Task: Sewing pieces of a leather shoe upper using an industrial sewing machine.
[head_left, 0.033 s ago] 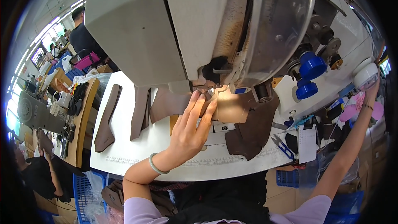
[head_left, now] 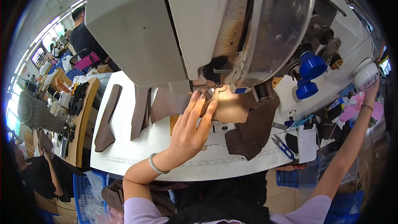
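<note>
My left hand (head_left: 188, 135) lies with its fingers stretched out on a brown leather piece (head_left: 177, 103) under the head of a sewing machine (head_left: 141, 33). The fingertips are close to the lit needle area, where the machine's parts hide the needle itself. To the right of those fingers is a tan, brightly lit panel (head_left: 232, 108), next to a darker brown leather piece (head_left: 255, 130). Far to the right, my right hand (head_left: 372, 90) is on the machine's white handwheel (head_left: 365, 75); the wheel hides most of its fingers.
Brown leather strips (head_left: 108, 118) lie on the left of the white table (head_left: 128, 151). Blue-handled snips (head_left: 284, 147) and a white tag (head_left: 307, 143) are at the right edge. Blue tension knobs (head_left: 311, 65) jut out above. Other people sit at the left, near a wooden bench (head_left: 86, 120).
</note>
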The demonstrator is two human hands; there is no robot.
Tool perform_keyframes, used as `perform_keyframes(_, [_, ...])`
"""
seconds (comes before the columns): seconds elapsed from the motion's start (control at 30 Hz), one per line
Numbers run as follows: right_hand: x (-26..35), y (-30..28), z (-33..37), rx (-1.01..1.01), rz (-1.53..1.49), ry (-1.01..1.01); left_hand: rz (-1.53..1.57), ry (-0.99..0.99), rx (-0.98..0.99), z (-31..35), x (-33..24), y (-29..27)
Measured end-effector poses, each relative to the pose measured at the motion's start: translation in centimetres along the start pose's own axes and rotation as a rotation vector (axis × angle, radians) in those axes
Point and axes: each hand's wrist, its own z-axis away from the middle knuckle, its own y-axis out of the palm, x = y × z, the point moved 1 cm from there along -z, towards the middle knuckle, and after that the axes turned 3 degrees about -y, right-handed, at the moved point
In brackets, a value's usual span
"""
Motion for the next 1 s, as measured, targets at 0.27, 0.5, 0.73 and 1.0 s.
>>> perform_keyframes(0.27, [-0.5,1.6,3.4,0.043,-0.007,0.011,-0.021,-0.002,-0.002,0.2,0.0,-0.1])
perform_keyframes(0.5, [2.8,-6.5,1.7,0.168,0.980,-0.432,-0.190,0.077,0.053,0.0,0.8,-1.4])
perform_keyframes(0.73, [-3.3,14.0,38.0,1.259,0.768,-1.128,0.092,0.228,0.079,0.5,4.0,-1.0])
perform_keyframes(1.0, [-12.4,17.3,41.1,1.165,0.557,-1.168,0.153,0.284,-0.022,-0.6,3.2,-0.3])
